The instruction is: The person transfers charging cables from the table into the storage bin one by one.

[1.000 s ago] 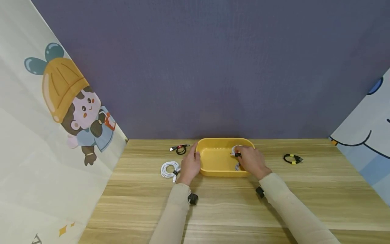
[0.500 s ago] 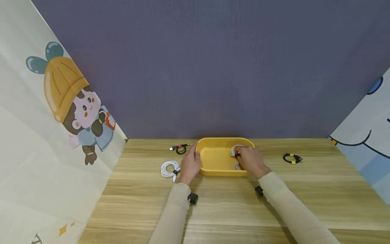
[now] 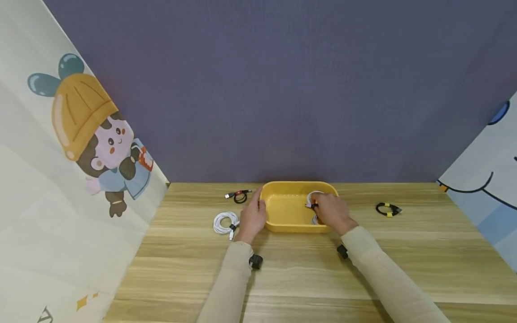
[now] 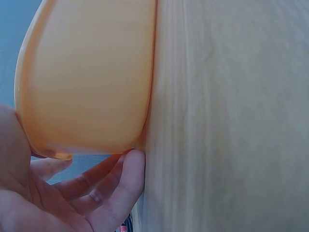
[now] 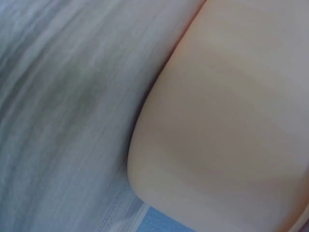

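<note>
A yellow plastic bin point(image 3: 296, 228) stands on the wooden table against the back wall. My left hand point(image 3: 252, 218) grips its left end; in the left wrist view the fingers point(image 4: 126, 183) lie against the outer wall and the thumb side is at the rim. Reaching in over the right end, my right hand point(image 3: 332, 211) pinches a coiled white cable point(image 3: 313, 194) with a black tie, inside the bin. Below it lies another pale coiled cable point(image 3: 315, 220), partly hidden by the hand. The right wrist view shows only the bin's outer wall point(image 5: 217, 125), no fingers.
Left of the bin lie a coiled white cable point(image 3: 225, 222) with a black tie and a short black USB cable point(image 3: 240, 197) with a red tie. Farther right is a black cable point(image 3: 387, 210) with yellow ties. A dark wall point(image 3: 299, 112) rises behind the table.
</note>
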The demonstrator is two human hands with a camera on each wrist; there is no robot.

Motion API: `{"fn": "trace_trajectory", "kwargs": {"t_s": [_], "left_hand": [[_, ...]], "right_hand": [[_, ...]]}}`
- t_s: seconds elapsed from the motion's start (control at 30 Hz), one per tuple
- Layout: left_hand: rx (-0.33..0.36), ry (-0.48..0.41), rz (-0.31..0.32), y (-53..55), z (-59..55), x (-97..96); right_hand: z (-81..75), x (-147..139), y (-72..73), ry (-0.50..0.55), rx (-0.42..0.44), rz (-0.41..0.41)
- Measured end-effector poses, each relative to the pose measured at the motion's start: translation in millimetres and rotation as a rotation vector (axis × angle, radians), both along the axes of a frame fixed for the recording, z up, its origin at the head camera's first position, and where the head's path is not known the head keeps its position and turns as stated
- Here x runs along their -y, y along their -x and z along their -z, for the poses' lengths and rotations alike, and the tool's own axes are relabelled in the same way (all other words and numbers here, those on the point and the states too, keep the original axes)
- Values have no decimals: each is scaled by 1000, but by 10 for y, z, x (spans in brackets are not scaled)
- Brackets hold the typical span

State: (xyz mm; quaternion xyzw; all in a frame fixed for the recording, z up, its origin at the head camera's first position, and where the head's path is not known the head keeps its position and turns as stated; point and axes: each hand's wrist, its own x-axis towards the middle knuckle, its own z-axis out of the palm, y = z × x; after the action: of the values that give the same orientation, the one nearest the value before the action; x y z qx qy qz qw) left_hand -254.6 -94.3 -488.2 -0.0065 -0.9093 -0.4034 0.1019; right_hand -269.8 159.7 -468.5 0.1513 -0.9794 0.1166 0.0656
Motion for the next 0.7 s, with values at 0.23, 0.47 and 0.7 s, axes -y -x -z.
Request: {"fn": "trace_trajectory", "kwargs": {"t_s": [0.23, 0.47, 0.7], "left_hand": [[8, 0, -3, 9, 3, -13], [11, -1, -4, 8, 9, -18], [5, 2, -4, 10, 17, -13]], "right_hand": [[9, -11, 10, -18, -1, -2], [2, -13, 10, -23, 2, -3], [-2, -7, 8, -29, -1, -5]]}}
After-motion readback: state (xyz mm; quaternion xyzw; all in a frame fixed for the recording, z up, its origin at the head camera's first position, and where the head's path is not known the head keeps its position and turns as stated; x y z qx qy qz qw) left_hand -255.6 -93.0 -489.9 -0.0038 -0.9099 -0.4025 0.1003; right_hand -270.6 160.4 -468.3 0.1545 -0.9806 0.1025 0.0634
